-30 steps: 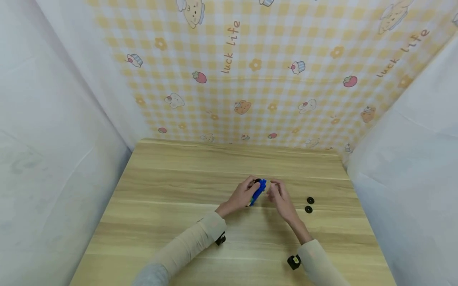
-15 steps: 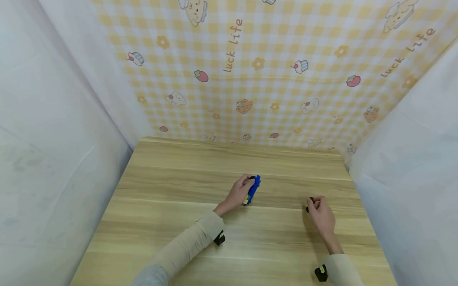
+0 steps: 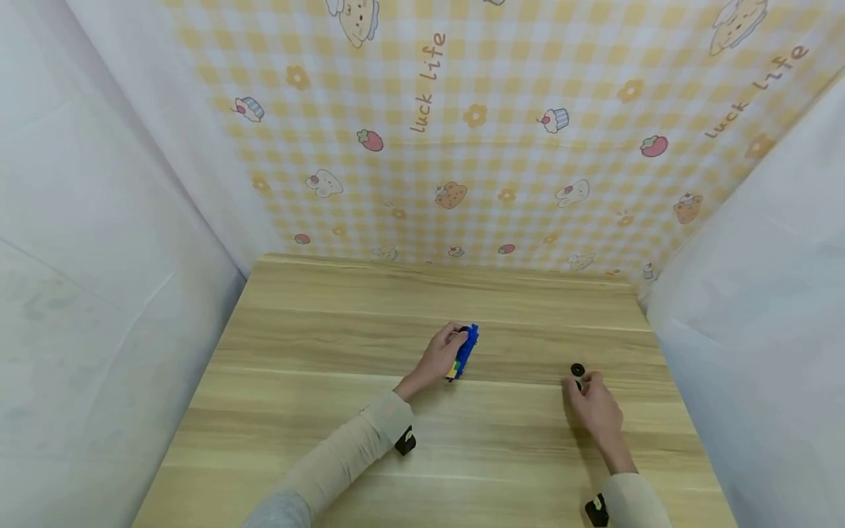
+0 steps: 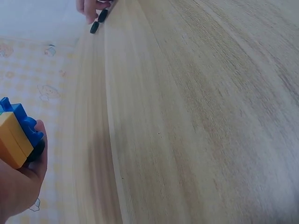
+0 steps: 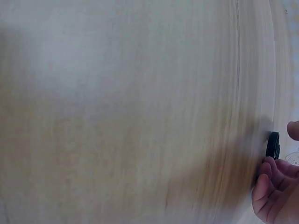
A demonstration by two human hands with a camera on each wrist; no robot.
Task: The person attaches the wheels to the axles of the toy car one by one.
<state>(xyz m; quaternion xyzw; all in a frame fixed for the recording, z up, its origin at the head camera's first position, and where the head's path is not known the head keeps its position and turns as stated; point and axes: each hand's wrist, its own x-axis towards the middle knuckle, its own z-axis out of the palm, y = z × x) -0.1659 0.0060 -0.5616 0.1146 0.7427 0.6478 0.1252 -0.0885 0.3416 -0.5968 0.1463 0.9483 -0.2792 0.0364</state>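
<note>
My left hand [image 3: 436, 359] grips a small toy-block vehicle [image 3: 467, 350], blue with yellow and green parts, above the middle of the table. In the left wrist view its yellow block [image 4: 11, 140] and blue studded side [image 4: 25, 123] show, and a dark round part [image 4: 36, 150] sits under the fingers. To the right, my right hand [image 3: 599, 414] is low over the table at two black wheels. One wheel [image 3: 577, 369] lies just beyond the fingertips. The nearer wheel [image 3: 578, 386] is between thumb and fingers, partly hidden; the right wrist view shows the thumb [image 5: 293, 130] apart from the curled fingers.
The wood-grain table [image 3: 317, 308] ends at a yellow checked cloth [image 3: 396, 169] at the back. White sheets [image 3: 99, 257] hang along both sides. A black wrist camera [image 3: 405, 440] juts from each sleeve.
My right hand has gone from beside the vehicle to the wheels at the right, then slightly nearer to me, uncovering the far wheel. The left hand has shifted slightly left with the vehicle.
</note>
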